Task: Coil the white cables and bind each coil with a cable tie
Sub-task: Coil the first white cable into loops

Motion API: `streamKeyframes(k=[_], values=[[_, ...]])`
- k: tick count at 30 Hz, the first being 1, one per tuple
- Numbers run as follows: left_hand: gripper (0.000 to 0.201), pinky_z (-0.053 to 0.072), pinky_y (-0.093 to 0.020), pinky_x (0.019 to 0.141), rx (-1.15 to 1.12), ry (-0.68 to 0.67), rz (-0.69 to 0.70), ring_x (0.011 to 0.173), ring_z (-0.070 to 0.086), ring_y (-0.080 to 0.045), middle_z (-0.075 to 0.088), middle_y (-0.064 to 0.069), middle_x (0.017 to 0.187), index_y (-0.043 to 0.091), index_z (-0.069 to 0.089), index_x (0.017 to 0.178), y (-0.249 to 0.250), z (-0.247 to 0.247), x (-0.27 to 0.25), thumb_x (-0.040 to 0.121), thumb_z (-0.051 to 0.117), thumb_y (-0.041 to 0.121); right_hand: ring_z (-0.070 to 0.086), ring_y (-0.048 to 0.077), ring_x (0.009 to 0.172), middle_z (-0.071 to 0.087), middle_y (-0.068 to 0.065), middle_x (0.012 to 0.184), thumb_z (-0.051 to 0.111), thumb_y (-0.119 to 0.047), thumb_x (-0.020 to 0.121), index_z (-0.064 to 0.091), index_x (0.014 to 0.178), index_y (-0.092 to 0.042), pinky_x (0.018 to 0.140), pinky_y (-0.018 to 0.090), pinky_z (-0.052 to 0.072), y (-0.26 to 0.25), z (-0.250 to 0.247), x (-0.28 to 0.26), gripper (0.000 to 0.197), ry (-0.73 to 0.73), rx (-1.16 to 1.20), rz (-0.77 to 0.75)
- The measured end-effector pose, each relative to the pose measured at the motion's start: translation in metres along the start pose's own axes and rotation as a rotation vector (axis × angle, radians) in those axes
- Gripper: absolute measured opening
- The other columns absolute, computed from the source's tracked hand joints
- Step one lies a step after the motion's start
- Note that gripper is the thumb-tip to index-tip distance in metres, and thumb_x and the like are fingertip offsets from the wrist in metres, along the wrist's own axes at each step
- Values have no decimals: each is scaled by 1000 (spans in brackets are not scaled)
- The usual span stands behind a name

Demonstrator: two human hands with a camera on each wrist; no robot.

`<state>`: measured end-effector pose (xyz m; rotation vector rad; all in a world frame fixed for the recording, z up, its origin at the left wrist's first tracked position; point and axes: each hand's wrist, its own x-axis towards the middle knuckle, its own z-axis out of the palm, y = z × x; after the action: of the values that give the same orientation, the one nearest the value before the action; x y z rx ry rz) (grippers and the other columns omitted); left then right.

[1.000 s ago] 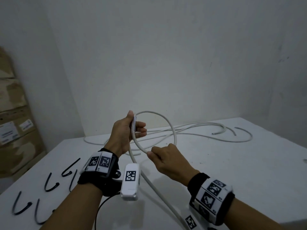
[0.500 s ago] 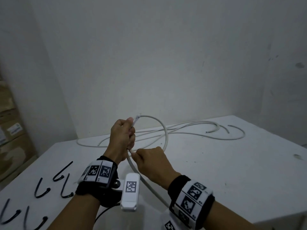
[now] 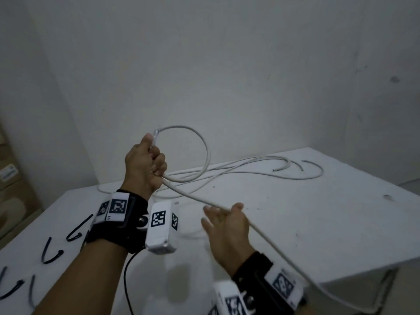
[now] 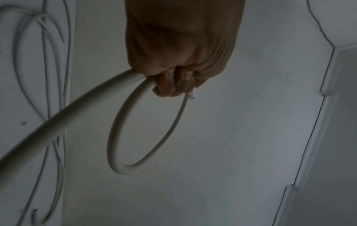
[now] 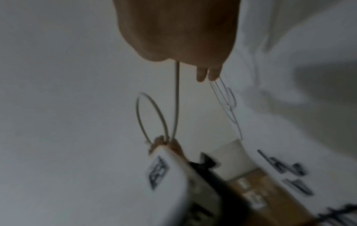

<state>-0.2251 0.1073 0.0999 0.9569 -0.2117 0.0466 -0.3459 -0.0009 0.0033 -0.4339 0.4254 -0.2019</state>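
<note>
My left hand [image 3: 146,163] is raised above the table in a fist that grips a white cable [image 3: 268,235]. One loop [image 3: 206,153] stands out of the fist, and the clear plug end [image 3: 155,135] pokes up beside the thumb. From the fist the cable runs down and right across my right hand [image 3: 223,221], lying in the crook by the thumb, then off the table's front edge. That hand's fingers are straight and spread. The left wrist view shows the fist [image 4: 179,61] and the loop [image 4: 123,137]. In the right wrist view the cable [image 5: 176,94] passes beside the straight fingers [image 5: 201,75].
More white cables [image 3: 279,165] lie in long curves at the back of the white table [image 3: 329,223]. Several black cable ties [image 3: 53,254] lie at the table's left. Cardboard boxes [image 3: 11,178] stand at the far left. The wall is close behind.
My right hand let go of the cable beside the left fist, opened, and slid back down and right along it. The left hand closed round the loop and rose.
</note>
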Motion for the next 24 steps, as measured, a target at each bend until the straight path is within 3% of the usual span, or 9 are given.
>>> streamKeyframes(k=[2, 4, 6, 9, 13, 17, 19, 21, 24], values=[[26, 18, -7, 30, 29, 28, -15, 23, 22, -5, 34, 9, 37, 20, 38, 77, -5, -4, -6, 100, 47, 26, 60, 29, 90, 57, 19, 116, 19, -35, 104, 38, 126, -9, 97, 42, 43, -16, 10, 5, 39, 29, 231, -83], [26, 18, -6, 32, 73, 48, -33, 24, 22, -6, 35, 8, 38, 19, 37, 77, -11, -8, -12, 99, 49, 24, 56, 28, 69, 57, 18, 91, 18, -28, 103, 33, 133, -9, 76, 42, 49, -30, 18, 6, 38, 54, 264, -152], [29, 17, -6, 31, 110, 22, -93, 24, 22, -6, 34, 7, 39, 19, 35, 75, -18, -11, -20, 99, 49, 23, 39, 18, 44, 43, 8, 65, 23, -30, 103, 41, 118, -8, 52, 32, 44, -39, 25, 6, 32, 114, 111, -224], [31, 15, -8, 31, 162, -30, -163, 24, 20, -6, 32, 6, 39, 19, 33, 74, -26, -10, -32, 99, 49, 22, 31, 12, 29, 34, 3, 58, 26, -36, 102, 44, 98, -8, 39, 24, 37, -45, 31, 10, 34, 145, -267, -305], [34, 14, -9, 29, 177, -96, -223, 24, 19, -6, 30, 6, 40, 19, 30, 72, -31, -9, -37, 100, 48, 23, 43, 19, 41, 39, 6, 62, 23, -42, 102, 41, 94, -15, 41, 27, 48, -54, 31, -1, 34, 73, -605, -373], [33, 13, -10, 25, 55, -180, -338, 22, 21, -3, 29, 9, 37, 18, 33, 70, -32, -11, -37, 101, 42, 27, 44, 14, 37, 41, 3, 64, 25, -41, 102, 43, 110, -14, 48, 31, 49, -61, 29, -22, 34, -2, -568, -549], [35, 12, -11, 23, 18, -225, -356, 21, 21, -2, 30, 9, 36, 18, 32, 69, -26, -8, -35, 102, 38, 28, 47, 11, 41, 42, 0, 60, 27, -40, 102, 47, 111, -14, 56, 32, 50, -60, 26, -35, 34, -59, -457, -630], [35, 13, -11, 23, 16, -255, -343, 20, 22, -3, 30, 9, 35, 18, 32, 69, -18, -5, -34, 103, 36, 28, 51, 13, 49, 45, -4, 53, 28, -39, 102, 52, 107, -13, 65, 29, 49, -61, 21, -47, 35, -113, -193, -679], [32, 14, -9, 25, 124, -245, -267, 22, 20, -3, 29, 9, 35, 18, 33, 71, -5, -4, -34, 102, 41, 26, 52, 17, 53, 47, 1, 66, 29, -39, 102, 49, 92, -15, 62, 29, 47, -80, 7, -50, 33, -23, 275, -568]])
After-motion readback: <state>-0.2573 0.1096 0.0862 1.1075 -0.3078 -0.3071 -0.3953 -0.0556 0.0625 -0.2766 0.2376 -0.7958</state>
